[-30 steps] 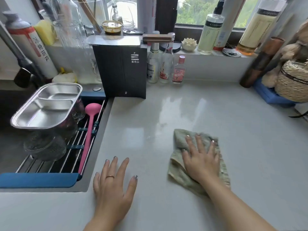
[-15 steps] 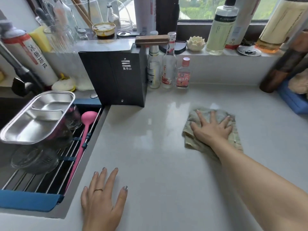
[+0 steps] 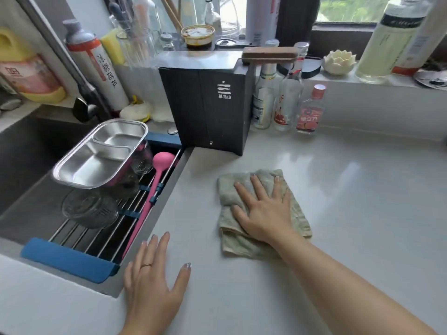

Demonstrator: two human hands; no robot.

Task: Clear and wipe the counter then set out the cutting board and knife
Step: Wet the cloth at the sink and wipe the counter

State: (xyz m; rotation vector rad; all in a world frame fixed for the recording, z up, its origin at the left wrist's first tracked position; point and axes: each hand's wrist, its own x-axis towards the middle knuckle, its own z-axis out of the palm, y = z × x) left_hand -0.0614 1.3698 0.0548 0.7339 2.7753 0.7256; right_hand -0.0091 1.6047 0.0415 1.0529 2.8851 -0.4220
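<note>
A folded pale green cloth [image 3: 297, 211] lies on the light grey counter [image 3: 362, 213], just in front of a black box [image 3: 210, 107]. My right hand [image 3: 263, 209] presses flat on the cloth with its fingers spread. My left hand [image 3: 154, 281] rests flat on the counter near the sink's edge, fingers straight, holding nothing. A cleaver with a wooden handle [image 3: 268, 55] lies on top of the black box. No cutting board can be made out.
A sink [image 3: 29, 151] at the left holds a blue-edged rack [image 3: 70, 259] with a steel divided tray [image 3: 101, 155], upturned glasses and a pink ladle [image 3: 154, 180]. Small bottles [image 3: 287, 102] stand by the back wall. More bottles and jars crowd the window sill.
My right hand slid the cloth from the counter's front to the back near the small bottles, then leftward and nearer, in front of the black box. My left hand stayed flat.
</note>
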